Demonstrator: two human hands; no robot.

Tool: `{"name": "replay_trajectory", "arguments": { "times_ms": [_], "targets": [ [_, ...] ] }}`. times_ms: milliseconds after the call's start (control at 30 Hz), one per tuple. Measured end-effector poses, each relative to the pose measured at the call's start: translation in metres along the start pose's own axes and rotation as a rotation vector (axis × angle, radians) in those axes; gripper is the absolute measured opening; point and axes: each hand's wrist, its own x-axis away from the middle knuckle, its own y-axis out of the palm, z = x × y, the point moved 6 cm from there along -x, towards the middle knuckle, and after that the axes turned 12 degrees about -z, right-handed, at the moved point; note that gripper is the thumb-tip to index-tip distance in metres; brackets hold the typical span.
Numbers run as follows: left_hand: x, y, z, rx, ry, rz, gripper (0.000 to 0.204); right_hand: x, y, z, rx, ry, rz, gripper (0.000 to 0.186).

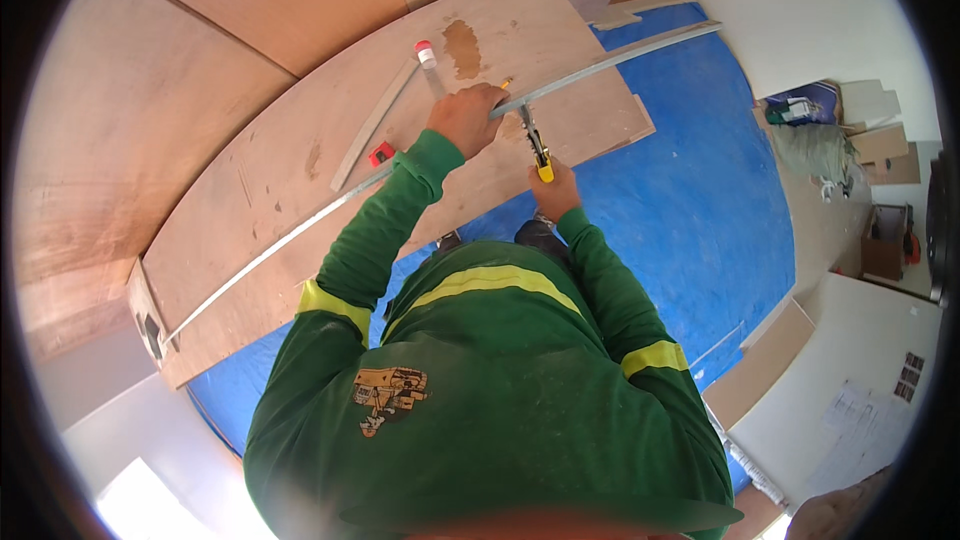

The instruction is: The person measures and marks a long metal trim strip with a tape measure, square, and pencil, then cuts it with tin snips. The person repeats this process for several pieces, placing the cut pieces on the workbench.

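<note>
A: Where's the metal strip [620, 58]?
B: Slantwise over the plywood board [350, 90]. It seems to run on under the left forearm [375, 195] to the lower left, and its upper-right end reaches out above the blue sheeting [700, 190].
A: How is it held?
B: The left hand [466, 120] has its fingers curled round it near the middle. The right hand [555, 190] is wrapped about the yellow handles of the tin snips [541, 155], whose head meets the strip just beside the left fingers. I can't tell how far apart the blades are.
A: How will it handle?
B: Light for its length, I'd judge, but thin and whippy, so the ends may swing. Smooth metal could slide in the palm, and its edges may be sharp. I'd hold it by the flat faces, fingers well clear of the blades.
A: Anything in the way?
B: The red tape measure [381, 153] lies right by the strip, close to the left sleeve. A loose wooden strip [372, 125] lies beyond it, with a red-capped bottle [427, 56] near its top end. What may be a pencil [507, 83] shows just past the left fingertips.
</note>
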Motion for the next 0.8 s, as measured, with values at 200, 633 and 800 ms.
{"name": "replay_trajectory", "arguments": {
  "times_ms": [200, 633, 800],
  "targets": [
    [-0.006, 0.032, -0.021, 0.072, -0.084, -0.004, 0.023, 0.032, -0.026, 0.009, 0.113, 0.117, -0.181, 0.042],
    [-0.014, 0.014, -0.020, -0.157, -0.145, 0.225, 0.030, -0.133, -0.061, 0.125, 0.784, 0.415, -0.041, 0.117],
    [-0.006, 0.044, -0.009, -0.117, -0.209, 0.190, 0.032, -0.161, -0.111, 0.098, -0.650, 0.247, -0.558, 0.107]
  ]
}}
